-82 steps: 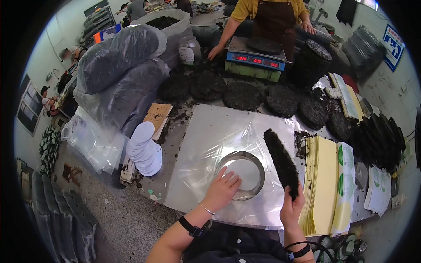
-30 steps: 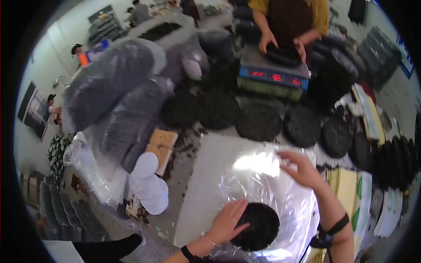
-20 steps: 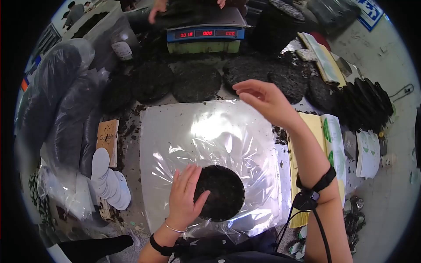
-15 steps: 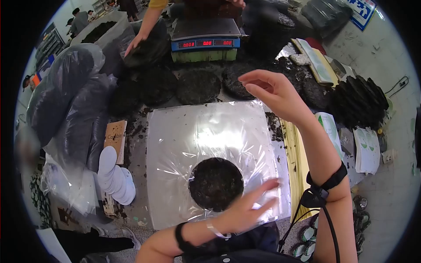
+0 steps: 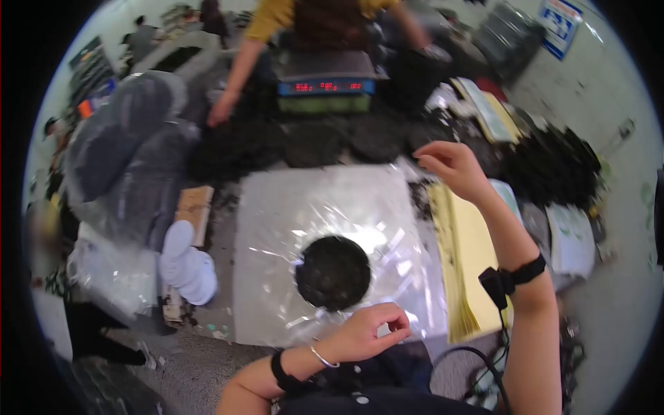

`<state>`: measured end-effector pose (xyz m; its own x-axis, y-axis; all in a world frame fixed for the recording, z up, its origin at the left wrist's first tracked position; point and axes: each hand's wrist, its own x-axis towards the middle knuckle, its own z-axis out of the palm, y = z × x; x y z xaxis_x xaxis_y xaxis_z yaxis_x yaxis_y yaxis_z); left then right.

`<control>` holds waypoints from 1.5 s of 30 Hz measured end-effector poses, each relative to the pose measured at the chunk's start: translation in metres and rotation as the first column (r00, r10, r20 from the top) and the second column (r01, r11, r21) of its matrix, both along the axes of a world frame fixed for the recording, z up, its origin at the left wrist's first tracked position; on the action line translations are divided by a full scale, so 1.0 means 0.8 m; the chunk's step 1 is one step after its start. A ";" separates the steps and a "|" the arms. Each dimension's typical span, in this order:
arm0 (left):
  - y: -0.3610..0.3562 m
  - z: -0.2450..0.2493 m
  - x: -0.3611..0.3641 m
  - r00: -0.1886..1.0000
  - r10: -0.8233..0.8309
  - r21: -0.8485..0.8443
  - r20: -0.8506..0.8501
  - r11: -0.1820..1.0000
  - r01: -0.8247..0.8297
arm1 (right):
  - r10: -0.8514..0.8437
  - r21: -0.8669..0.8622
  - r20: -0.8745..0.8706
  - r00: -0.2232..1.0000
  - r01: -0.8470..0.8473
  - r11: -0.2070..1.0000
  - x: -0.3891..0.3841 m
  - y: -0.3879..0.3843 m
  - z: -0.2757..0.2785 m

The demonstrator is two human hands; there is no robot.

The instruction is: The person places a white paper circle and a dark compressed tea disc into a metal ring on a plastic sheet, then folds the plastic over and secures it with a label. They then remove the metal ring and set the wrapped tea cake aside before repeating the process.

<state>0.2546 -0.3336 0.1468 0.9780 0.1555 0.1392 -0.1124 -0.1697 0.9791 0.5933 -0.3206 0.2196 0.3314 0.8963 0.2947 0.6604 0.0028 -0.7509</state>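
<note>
Scale readout (image 5: 325, 86) blurred, co-worker (image 5: 304, 21) cropped at top, film (image 5: 325, 200) perhaps pinched

Bright, even light; glare on the clear film (image 5: 325, 207) at centre. Motion blur throughout, fisheye bending and black corners.

One fisheye view comes from a camera on the person's head. It faces forward and steeply down onto the counter (image 5: 221, 232), and the round picture has black corners. The person's chest fills the bottom edge. The left hand (image 5: 366, 333) is low and close to the lens, and the right hand (image 5: 449, 167) is raised to the right of centre. The film (image 5: 277, 207) and the dark disc (image 5: 333, 272) lie near, at the centre. The scale (image 5: 325, 86) and a co-worker across the counter are small, bent and blurred at the top edge. The floor (image 5: 187, 366) shows at lower left.
</note>
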 end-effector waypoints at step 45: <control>0.133 -0.128 -0.086 0.638 0.703 -0.316 -0.313 0.557 -0.768 | -0.158 0.063 -0.706 0.691 0.283 0.957 -0.212 -0.074 -0.108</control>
